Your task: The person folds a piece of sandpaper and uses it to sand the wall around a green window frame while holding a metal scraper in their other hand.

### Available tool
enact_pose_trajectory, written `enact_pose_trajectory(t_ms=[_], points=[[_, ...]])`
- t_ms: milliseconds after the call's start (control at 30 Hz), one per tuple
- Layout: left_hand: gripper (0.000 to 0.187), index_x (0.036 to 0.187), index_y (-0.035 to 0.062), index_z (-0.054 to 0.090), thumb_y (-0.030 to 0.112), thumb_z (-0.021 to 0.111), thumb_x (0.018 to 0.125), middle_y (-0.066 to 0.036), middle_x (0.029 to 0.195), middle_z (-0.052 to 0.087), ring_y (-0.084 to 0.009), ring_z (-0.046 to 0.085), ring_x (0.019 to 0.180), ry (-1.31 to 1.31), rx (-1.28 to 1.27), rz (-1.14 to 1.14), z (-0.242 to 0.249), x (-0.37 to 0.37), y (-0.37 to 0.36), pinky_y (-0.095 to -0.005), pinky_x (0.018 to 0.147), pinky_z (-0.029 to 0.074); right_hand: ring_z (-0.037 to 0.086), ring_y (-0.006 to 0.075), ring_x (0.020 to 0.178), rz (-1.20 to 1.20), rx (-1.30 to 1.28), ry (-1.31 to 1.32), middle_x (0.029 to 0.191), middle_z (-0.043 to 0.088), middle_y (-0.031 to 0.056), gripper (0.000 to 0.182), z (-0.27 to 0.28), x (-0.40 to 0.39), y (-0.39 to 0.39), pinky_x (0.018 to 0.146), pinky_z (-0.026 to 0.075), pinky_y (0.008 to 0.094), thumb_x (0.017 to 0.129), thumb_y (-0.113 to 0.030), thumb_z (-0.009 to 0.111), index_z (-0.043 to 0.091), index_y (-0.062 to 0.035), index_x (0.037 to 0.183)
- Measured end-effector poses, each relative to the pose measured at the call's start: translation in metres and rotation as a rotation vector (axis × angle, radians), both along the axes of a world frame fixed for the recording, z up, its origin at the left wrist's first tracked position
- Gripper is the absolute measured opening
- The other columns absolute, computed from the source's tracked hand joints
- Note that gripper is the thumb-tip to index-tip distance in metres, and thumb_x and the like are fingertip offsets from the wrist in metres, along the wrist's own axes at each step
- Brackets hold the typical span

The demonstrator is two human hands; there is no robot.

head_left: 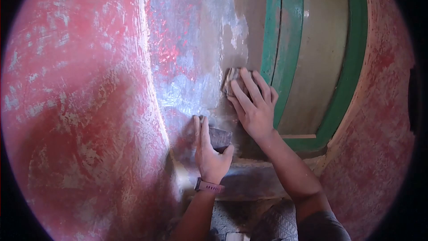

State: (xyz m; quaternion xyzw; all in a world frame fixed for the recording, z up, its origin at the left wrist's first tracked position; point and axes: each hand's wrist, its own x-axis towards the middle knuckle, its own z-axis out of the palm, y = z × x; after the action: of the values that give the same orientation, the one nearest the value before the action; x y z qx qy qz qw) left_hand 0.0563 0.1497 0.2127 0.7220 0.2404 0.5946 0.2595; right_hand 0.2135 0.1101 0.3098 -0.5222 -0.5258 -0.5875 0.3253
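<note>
My right hand [257,109] is raised against the wall, its fingers bent over a greyish, crumpled-looking pad [232,79] pressed to the surface beside the green frame. Most of the pad is hidden under the fingers. Lower and to the left, my left hand [211,158] grips a dark flat rectangular piece [219,137] between thumb and fingers, close against the wall. Around both hands, the wall surface [189,93] is a patchwork of grey filler, bluish-white smears and red paint remnants, with a darker brown-grey band along the frame.
A green frame [290,58] with a grey-beige panel [321,62] stands at the right. Scraped red walls project on the left [84,98] and right [379,151]. A ledge [254,180] runs below the hands, above patterned cloth [278,223] at the bottom.
</note>
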Motion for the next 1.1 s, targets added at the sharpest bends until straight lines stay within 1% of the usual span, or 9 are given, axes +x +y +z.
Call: enact_pose_trajectory(t_ms=[233,333,467,533,633,700,833,933,1100], points=[[0.103,0.168,0.0024,0.039,0.008,0.083,0.074,-0.026,0.177,0.033,-0.0433,0.035,0.163,0.028,-0.02,-0.012,0.0,-0.007,0.006,-0.0511,0.132,0.032,0.058,0.0286,0.143,0.078,-0.131,-0.02,0.159,0.063,0.0049,0.051,-0.079,0.01,-0.009,0.111,0.04,0.0445,0.092,-0.023,0.085,0.072,-0.0193,0.142],[0.104,0.168,0.0045,0.038,0.01,0.083,0.074,-0.026,0.179,0.029,-0.045,0.037,0.162,0.056,0.021,0.027,0.003,-0.008,0.013,-0.052,0.127,0.04,0.058,0.0276,0.143,0.058,-0.067,-0.034,0.158,0.064,0.0043,0.051,-0.046,0.003,-0.003,0.112,0.039,0.0437,0.091,-0.021,0.085,0.073,-0.0196,0.141],[0.103,0.167,0.0036,0.039,0.009,0.082,0.074,-0.026,0.178,0.031,-0.0451,0.036,0.162,0.029,0.025,0.014,0.004,-0.007,0.012,-0.0524,0.129,0.037,0.058,0.0275,0.144,0.05,0.038,0.021,0.159,0.064,0.0046,0.05,0.008,-0.013,0.017,0.112,0.037,0.0423,0.092,-0.021,0.085,0.073,-0.0188,0.141],[0.101,0.166,0.0017,0.04,0.007,0.081,0.075,-0.027,0.177,0.034,-0.0453,0.035,0.163,-0.005,-0.001,-0.018,0.006,-0.007,0.011,-0.0531,0.132,0.032,0.058,0.0277,0.144,0.031,0.034,0.041,0.159,0.063,0.0054,0.05,-0.003,-0.015,0.016,0.112,0.036,0.0419,0.092,-0.021,0.086,0.073,-0.0186,0.14],[0.1,0.166,0.0025,0.04,0.007,0.081,0.075,-0.027,0.177,0.033,-0.0453,0.036,0.162,-0.017,0.026,-0.014,0.003,-0.007,0.016,-0.0525,0.131,0.033,0.059,0.0279,0.143,0.025,-0.004,0.054,0.159,0.063,0.0071,0.049,-0.053,-0.013,0.006,0.112,0.035,0.0419,0.091,-0.021,0.086,0.074,-0.0188,0.139],[0.103,0.167,0.0042,0.039,0.009,0.083,0.074,-0.026,0.178,0.031,-0.0448,0.037,0.162,0.021,0.029,-0.002,0.0,-0.009,0.018,-0.0514,0.128,0.039,0.06,0.0281,0.142,0.019,-0.05,0.047,0.159,0.064,0.0074,0.049,-0.076,-0.012,-0.003,0.112,0.036,0.0422,0.091,-0.021,0.087,0.075,-0.0188,0.138],[0.103,0.167,0.0051,0.039,0.009,0.082,0.074,-0.026,0.179,0.03,-0.0445,0.039,0.161,0.027,0.02,0.005,0.002,-0.007,0.017,-0.0504,0.125,0.044,0.059,0.0274,0.142,0.003,-0.011,0.037,0.159,0.063,0.0072,0.05,-0.032,-0.01,0.001,0.112,0.036,0.0432,0.091,-0.021,0.087,0.074,-0.0194,0.14],[0.099,0.166,0.0025,0.04,0.006,0.08,0.076,-0.026,0.178,0.033,-0.0444,0.039,0.161,0.008,-0.001,-0.012,0.006,-0.009,0.013,-0.0492,0.13,0.037,0.057,0.0265,0.144,-0.015,0.055,0.047,0.161,0.061,0.0064,0.051,0.003,-0.016,0.015,0.111,0.036,0.0433,0.092,-0.021,0.086,0.073,-0.0206,0.142],[0.099,0.166,0.0023,0.041,0.005,0.08,0.075,-0.026,0.178,0.032,-0.044,0.04,0.16,0.037,-0.011,-0.052,0.006,-0.017,0.015,-0.0495,0.129,0.037,0.058,0.0268,0.144,0.016,-0.054,0.069,0.16,0.062,0.0057,0.05,-0.073,-0.008,0.0,0.111,0.035,0.0427,0.092,-0.024,0.085,0.073,-0.0236,0.141]])
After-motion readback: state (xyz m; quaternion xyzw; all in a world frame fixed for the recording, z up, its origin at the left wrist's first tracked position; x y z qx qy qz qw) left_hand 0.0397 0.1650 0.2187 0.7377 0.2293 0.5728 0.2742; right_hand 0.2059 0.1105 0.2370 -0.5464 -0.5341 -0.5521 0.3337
